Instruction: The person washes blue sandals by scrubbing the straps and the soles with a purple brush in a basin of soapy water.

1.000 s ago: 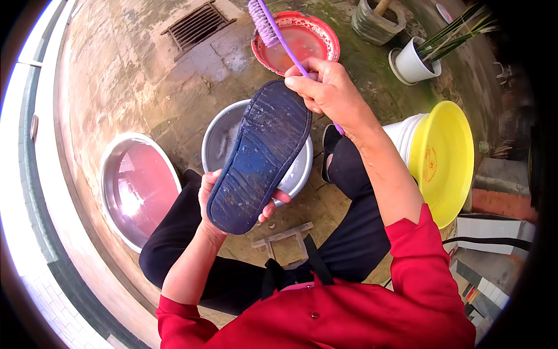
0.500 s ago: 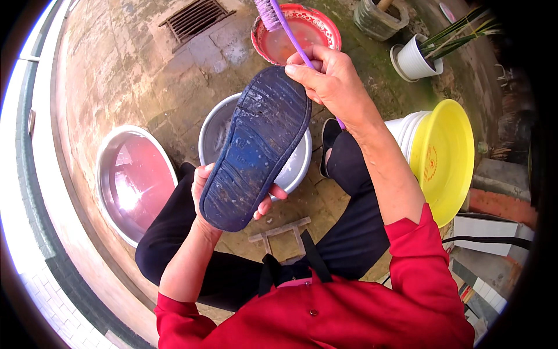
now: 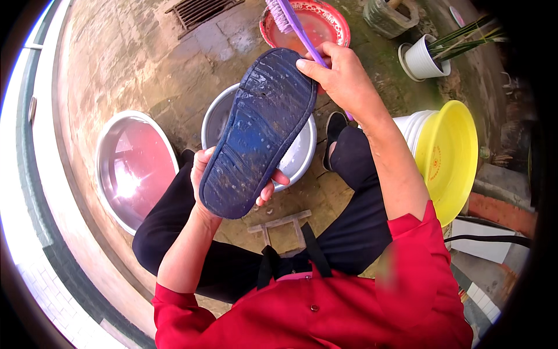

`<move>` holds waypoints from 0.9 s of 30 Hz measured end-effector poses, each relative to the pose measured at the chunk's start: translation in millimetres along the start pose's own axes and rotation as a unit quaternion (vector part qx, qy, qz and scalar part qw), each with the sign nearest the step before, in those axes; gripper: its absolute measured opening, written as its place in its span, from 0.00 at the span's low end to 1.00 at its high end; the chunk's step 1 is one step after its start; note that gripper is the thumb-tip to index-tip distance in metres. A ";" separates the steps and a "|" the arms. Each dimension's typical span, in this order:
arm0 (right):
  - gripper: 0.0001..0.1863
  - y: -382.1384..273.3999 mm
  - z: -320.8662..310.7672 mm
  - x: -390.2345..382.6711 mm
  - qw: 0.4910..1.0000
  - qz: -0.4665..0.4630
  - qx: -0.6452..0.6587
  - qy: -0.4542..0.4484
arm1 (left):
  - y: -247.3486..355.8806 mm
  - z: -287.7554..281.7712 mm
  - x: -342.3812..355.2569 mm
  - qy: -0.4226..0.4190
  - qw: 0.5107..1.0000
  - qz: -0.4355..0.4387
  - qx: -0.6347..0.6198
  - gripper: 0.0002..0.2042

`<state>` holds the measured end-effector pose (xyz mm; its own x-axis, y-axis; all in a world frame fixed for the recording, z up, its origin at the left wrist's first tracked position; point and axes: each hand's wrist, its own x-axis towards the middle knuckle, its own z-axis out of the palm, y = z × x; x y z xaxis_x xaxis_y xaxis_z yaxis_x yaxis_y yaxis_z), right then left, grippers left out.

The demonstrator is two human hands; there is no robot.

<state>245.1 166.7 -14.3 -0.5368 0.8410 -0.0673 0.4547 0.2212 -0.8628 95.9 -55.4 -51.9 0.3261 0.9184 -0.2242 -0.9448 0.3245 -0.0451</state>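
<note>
the dark blue slipper (image 3: pixel 256 136) slants lengthwise, away and rightward, from the left hand (image 3: pixel 201 181) clasping its near end to the right hand (image 3: pixel 347 77), gripping a purple brush (image 3: pixel 298 29) and touching the far end

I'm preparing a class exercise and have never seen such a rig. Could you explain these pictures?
There's no robot: a bare-handed person wears a fisheye camera on the head, looking down, so straight edges bend. The left hand holds a dark blue slipper, sole facing the camera. The right hand grips a purple scrub brush, thumb at the slipper's far end. On the paved ground stand a silvery basin, partly behind the slipper; a second basin, pinkish inside, at left; and a red patterned basin.
</note>
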 end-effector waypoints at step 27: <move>0.15 -20.0 -2.4 -10.5 0.993 -0.097 -0.027 0.066 | 9.5 -114.1 -3.5 0.451 0.384 0.056 0.804 0.29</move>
<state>243.4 154.7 4.9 -0.5214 0.8370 0.1662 0.3913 0.4076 -0.8251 82.1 -81.3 -162.6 -0.5418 0.7304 -0.4158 0.5257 0.6805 0.5104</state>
